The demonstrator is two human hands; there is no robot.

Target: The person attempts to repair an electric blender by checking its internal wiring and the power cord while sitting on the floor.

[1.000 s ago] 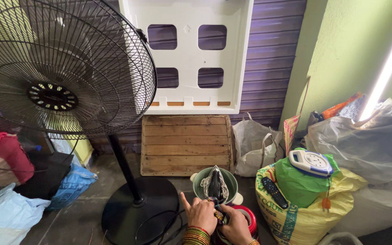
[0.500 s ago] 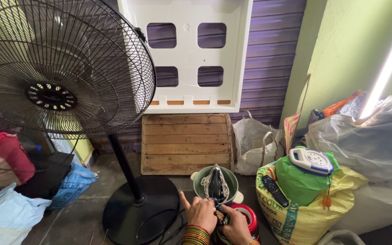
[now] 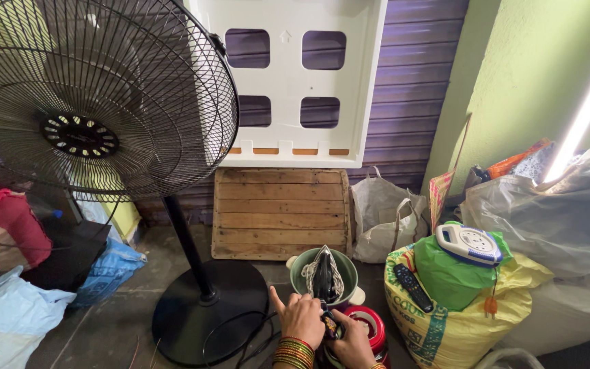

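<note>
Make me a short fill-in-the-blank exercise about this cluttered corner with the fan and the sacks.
1. The tall black pedestal fan stands on a round ____ base.
2. The black remote control lies on a ____ woven sack.
3. The left hand and right hand work just in front of a ____ round pot holding a black clothes iron.
4. The slatted wooden board leans below a ____ plastic panel with four openings.

Missing words: black; yellow; green; white

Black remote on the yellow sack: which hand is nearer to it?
Right. The right hand is by the red-lidded container, just left of the yellow sack bearing the black remote. The left hand lies farther left, beside the green pot.
</note>
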